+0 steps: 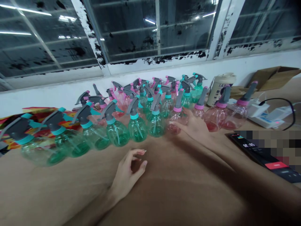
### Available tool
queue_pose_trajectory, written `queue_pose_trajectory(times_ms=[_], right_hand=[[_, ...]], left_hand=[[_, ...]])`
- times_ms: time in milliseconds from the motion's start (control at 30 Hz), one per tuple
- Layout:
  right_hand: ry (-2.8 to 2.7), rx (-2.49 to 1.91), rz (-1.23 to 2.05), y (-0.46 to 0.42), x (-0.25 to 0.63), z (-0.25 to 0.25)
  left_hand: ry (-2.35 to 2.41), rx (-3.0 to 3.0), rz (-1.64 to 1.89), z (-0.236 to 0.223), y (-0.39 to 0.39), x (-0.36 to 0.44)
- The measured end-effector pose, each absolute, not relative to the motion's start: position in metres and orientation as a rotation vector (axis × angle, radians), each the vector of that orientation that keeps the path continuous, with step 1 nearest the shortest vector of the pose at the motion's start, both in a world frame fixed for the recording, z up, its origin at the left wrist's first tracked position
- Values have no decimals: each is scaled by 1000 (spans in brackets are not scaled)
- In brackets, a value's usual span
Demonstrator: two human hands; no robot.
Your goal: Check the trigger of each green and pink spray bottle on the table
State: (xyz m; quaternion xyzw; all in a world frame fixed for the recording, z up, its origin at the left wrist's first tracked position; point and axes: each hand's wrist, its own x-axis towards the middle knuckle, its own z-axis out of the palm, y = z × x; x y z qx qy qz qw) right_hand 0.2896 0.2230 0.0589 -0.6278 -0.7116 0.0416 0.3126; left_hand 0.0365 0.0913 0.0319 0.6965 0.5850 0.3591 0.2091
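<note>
My right hand [196, 127] is wrapped round a clear pink spray bottle [176, 118] with a grey trigger head and pink collar, which stands upright in the front row. The thumb lies on its near side and the fingers reach behind it. To its left stands a green spray bottle [156, 124] with a turquoise collar, heading a line of similar green ones. Over the bare tabletop [162, 191], my left hand [129, 171] holds nothing, its thumb and fingers loosely bent and apart. Another pink spray bottle [213, 117] stands just right of my right hand.
More pink and green bottles crowd behind the front row, near the white wall. A phone [258, 157] lies at the right, below a power strip [264, 119] with a black cable. A pale canister [219, 88] and a cardboard box [274, 78] stand behind. Colourful packaging [44, 113] lies back left.
</note>
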Motion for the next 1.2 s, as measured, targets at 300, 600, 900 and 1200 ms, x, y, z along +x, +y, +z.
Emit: queue_pose_trajectory(times_ms=[300,600,900,1200], right_hand=[[-1906,-1737,29,203,288,63],[-2020,-1619,-6,146,290,64],[-2156,-1263,-76,104,259,54],[-2214,-928,161,108,237,49]], left_hand=[[1637,1953,947,36,91,41],[1500,1979,994,47,102,78],[1286,1956,1135,98,111,114],[1234,1920,1260,93,113,94]])
